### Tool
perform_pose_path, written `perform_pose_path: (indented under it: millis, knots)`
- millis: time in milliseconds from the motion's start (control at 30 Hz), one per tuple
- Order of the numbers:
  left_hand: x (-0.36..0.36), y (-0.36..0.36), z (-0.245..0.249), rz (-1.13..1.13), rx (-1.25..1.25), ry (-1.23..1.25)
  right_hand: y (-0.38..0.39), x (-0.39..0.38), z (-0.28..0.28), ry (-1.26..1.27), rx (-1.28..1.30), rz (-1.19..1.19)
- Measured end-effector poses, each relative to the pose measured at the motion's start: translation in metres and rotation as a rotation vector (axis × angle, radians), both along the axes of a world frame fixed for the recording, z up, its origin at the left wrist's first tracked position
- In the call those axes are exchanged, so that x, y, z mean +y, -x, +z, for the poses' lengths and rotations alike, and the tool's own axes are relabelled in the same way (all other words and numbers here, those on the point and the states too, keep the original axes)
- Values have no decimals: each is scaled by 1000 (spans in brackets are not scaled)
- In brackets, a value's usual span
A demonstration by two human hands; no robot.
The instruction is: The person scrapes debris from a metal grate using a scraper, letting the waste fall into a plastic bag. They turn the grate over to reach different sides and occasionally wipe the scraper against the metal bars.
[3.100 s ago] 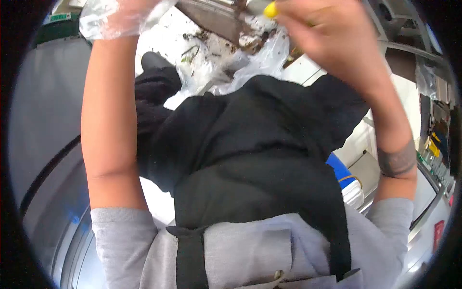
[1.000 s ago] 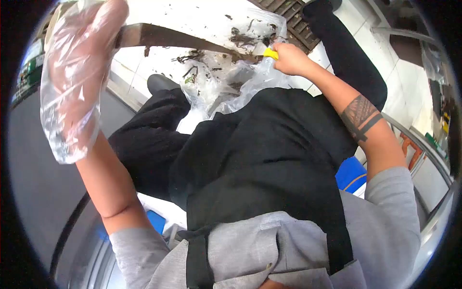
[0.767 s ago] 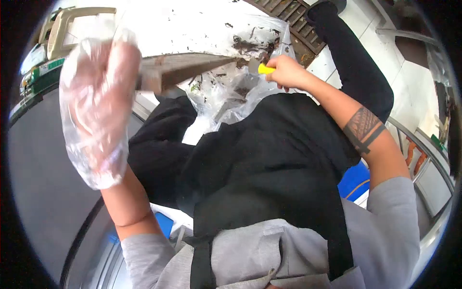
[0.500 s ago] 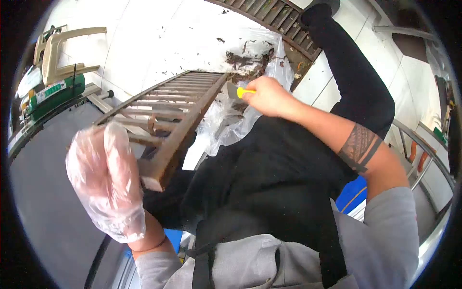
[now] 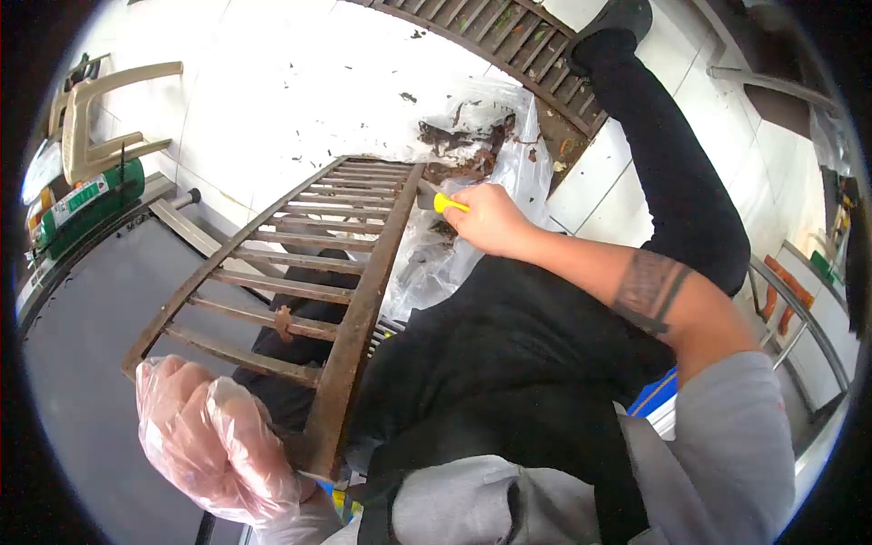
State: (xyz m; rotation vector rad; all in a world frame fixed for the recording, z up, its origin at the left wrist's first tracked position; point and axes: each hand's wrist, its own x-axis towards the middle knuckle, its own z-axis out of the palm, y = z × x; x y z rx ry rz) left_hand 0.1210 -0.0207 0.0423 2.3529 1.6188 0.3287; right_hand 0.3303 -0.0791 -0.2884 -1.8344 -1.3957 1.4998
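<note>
My left hand (image 5: 218, 440), in a clear plastic glove, has its fingers curled at the near end of a rusty slatted metal grate (image 5: 369, 309). The grate slopes away from me across my left leg, its far end by a crumpled clear plastic sheet (image 5: 529, 168). A scraper (image 5: 445, 203) with a yellow handle is gripped in my bare right hand (image 5: 490, 221). Its grey blade lies against the grate's right rail near the far end. Dark wet debris (image 5: 477, 154) sits on the plastic just beyond the blade. A brown scrap (image 5: 283, 322) clings to one slat.
Another slatted grate (image 5: 490, 41) lies over a floor channel at the top, beside my outstretched foot (image 5: 613, 32). Dark bits are scattered on the white tiles (image 5: 245, 100). At left are a beige plastic chair (image 5: 77, 127), a green container (image 5: 91, 204) and a grey panel (image 5: 118, 336).
My left hand and the grate's near end have moved down towards me, showing more of the slats. My right hand has shifted slightly left and down with the scraper.
</note>
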Motion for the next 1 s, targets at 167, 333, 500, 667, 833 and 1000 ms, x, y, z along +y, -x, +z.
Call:
perform_pose_path:
  millis: [167, 333, 500, 667, 833, 1000]
  knots:
    - [8, -11, -4, -10, 100, -141, 13, 24, -71, 45, -79, -89]
    - [6, -9, -5, -9, 158, -70, -1, 16, -60, 106, 20, 27]
    - [12, -9, 22, -16, 225, 196, 32, 13, -60, 60, 45, 104]
    - [10, 2, -2, 16, 94, -63, 46, -3, -74, 54, -62, 66]
    - [17, -3, 5, 28, 54, 66, -15, -8, -22, 178, -113, 20]
    - [10, -5, -8, 0, 4, -73, 10, 15, -37, 57, -51, -12]
